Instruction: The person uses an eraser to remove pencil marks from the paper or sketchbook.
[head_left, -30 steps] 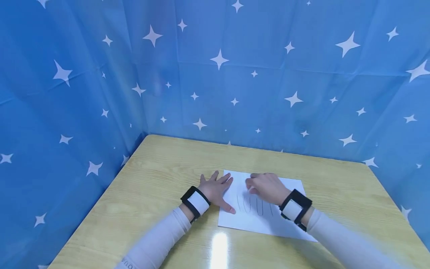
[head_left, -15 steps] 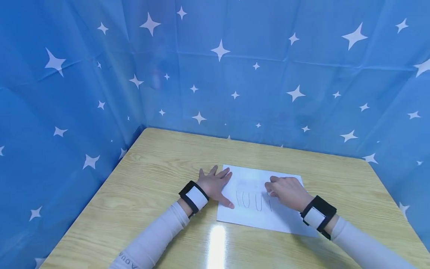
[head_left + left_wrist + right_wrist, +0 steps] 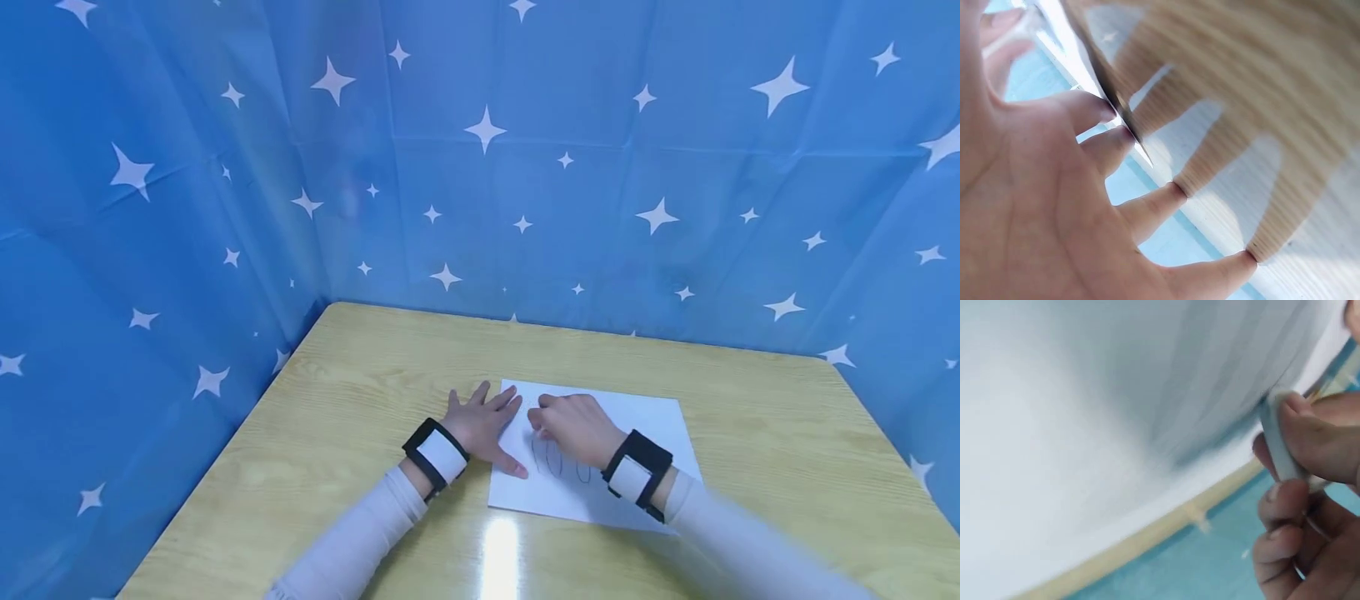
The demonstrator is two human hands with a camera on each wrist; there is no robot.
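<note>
A white sheet (image 3: 637,410) was observed on the wood-grain table (image 3: 390,358), its long axis running left to right, the right end set slightly closer to the person. Dark strokes (image 3: 555,460) were noted on its left half, roughly crosswise to that axis. Of the two hands, the right hand (image 3: 576,429) was placed nearer the strokes: its fingertips were seen about their far ends, and part of the marks was covered by it. A small pale block (image 3: 1280,444) was pinched between its thumb and fingers; the block's long axis was read as steep in the right wrist view, upper end closest to the sheet. Contact could not be confirmed. The left hand (image 3: 480,429) was spread, its thumb laid on the sheet's left margin. The block was thus located to the right of the left hand, within the right hand's grasp.
</note>
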